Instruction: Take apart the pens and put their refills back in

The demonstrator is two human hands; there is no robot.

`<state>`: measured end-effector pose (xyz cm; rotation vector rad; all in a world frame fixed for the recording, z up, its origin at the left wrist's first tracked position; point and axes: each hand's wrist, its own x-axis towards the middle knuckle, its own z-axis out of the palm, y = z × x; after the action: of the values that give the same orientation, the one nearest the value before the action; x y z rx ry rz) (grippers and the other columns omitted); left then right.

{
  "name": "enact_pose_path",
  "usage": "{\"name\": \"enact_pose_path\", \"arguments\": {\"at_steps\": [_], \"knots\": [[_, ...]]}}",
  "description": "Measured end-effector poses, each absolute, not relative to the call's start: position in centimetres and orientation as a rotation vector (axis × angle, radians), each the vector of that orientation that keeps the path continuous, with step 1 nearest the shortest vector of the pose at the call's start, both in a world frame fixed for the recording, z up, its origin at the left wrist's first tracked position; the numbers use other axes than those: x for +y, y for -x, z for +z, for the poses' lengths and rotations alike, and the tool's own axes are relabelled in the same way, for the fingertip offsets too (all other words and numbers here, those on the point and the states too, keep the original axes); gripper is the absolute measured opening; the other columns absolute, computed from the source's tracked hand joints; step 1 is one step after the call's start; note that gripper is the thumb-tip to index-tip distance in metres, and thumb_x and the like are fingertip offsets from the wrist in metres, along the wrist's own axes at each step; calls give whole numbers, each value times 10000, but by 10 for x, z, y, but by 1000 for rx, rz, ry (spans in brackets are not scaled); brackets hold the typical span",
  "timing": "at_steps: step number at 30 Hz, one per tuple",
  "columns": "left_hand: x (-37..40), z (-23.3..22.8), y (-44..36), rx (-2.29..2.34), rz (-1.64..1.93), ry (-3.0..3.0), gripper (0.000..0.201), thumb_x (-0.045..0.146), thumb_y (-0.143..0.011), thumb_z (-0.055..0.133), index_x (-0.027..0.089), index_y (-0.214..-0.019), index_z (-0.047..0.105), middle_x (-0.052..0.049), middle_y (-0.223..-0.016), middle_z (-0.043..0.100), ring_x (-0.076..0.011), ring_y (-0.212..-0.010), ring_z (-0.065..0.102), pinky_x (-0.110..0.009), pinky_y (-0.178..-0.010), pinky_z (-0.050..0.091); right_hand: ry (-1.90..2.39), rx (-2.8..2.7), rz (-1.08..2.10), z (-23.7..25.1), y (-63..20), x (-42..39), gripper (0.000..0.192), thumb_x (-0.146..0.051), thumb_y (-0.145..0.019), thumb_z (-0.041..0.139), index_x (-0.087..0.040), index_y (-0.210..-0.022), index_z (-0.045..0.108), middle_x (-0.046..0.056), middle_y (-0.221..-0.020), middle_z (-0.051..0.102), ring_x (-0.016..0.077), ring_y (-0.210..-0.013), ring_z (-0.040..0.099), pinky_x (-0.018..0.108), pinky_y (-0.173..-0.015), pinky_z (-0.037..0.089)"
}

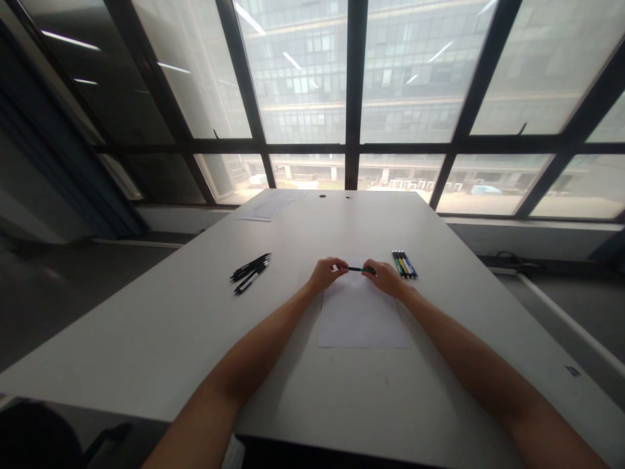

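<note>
Both my hands hold one slim dark pen [355, 269] level above the far part of a white sheet of paper [364, 319]. My left hand [328, 272] pinches its left end between thumb and fingers. At the other end, where some green shows, my right hand [385, 277] grips it, and the fingers hide that tip. Just right of my right hand lies a neat row of several pens [405, 264] with coloured parts in green, yellow and blue. A loose pile of several black pens [250, 272] rests on the table to the left.
The white table [170, 326] reaches toward large framed windows [303, 85]. Printed sheets [266, 207] lie at its far left, near a small round hole [322, 196]. A small dark mark or tag [572, 371] sits by the right edge. A dark chair [39, 436] stands at the lower left.
</note>
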<state>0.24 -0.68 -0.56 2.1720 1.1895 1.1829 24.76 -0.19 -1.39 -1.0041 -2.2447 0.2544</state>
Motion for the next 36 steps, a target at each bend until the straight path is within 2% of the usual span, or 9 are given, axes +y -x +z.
{"name": "enact_pose_path", "arguments": {"at_steps": [5,7,10,12,17,22,27,32,36], "knots": [[-9,-4,-3,1183,1190,-2173,137,289,-787,724,197,-882,754,-22,-787,731,-137,-732,631,-253,-668,447,938,-2300,230,-11,-246,-4,217,-305,-963,487,-223,-938,686,63,-906,708,184,-828,635,265,-746,438],[-9,-3,-3,1176,1182,-2179,136,286,-788,723,194,-884,756,-24,-791,733,-136,-728,630,-254,-668,444,928,-2290,249,-12,-246,-4,204,-305,-960,497,-225,-973,684,64,-939,711,187,-857,640,269,-765,445],[-9,-3,-3,1171,1178,-2189,143,289,-788,722,193,-888,757,-29,-800,735,-138,-726,625,-256,-665,440,952,-2252,290,-16,-246,-1,177,-306,-887,621,-225,-1042,652,44,-919,709,177,-799,633,264,-729,447],[-9,-4,-2,1171,1176,-2198,144,288,-788,722,195,-892,757,-28,-795,733,-138,-725,622,-256,-662,439,973,-2239,295,-17,-247,0,185,-290,-849,665,-221,-1018,638,24,-855,697,165,-731,611,252,-683,434],[-9,-4,-2,1172,1171,-2207,143,294,-788,722,200,-890,755,-25,-788,731,-140,-728,623,-255,-660,439,967,-2251,245,-15,-247,-1,80,-284,-892,607,-220,-916,650,24,-821,685,162,-728,600,247,-676,417],[-9,-3,-3,1183,1150,-2189,167,331,-795,711,200,-889,754,-32,-807,738,-146,-729,629,-262,-664,447,922,-2283,237,-13,-246,-3,209,-298,-962,491,-229,-927,685,56,-901,702,185,-840,633,274,-759,440],[-9,-2,-3,1175,1151,-2198,180,339,-794,709,196,-892,755,-35,-791,735,-147,-725,628,-263,-665,449,970,-2235,295,-15,-246,-2,188,-317,-868,632,-237,-1035,658,45,-909,709,180,-784,633,274,-724,451],[-10,-1,-4,1158,1155,-2210,159,308,-789,714,190,-888,755,-35,-787,732,-142,-715,621,-259,-655,444,1007,-2225,255,-17,-247,-1,123,-274,-833,652,-226,-941,621,6,-778,668,157,-676,580,247,-638,404],[-10,-1,-4,1173,1142,-2208,172,324,-792,707,191,-892,752,-34,-785,733,-142,-715,621,-261,-657,446,1020,-2233,228,-16,-247,-3,76,-274,-852,635,-230,-913,627,5,-780,666,157,-679,577,246,-641,398]]}}
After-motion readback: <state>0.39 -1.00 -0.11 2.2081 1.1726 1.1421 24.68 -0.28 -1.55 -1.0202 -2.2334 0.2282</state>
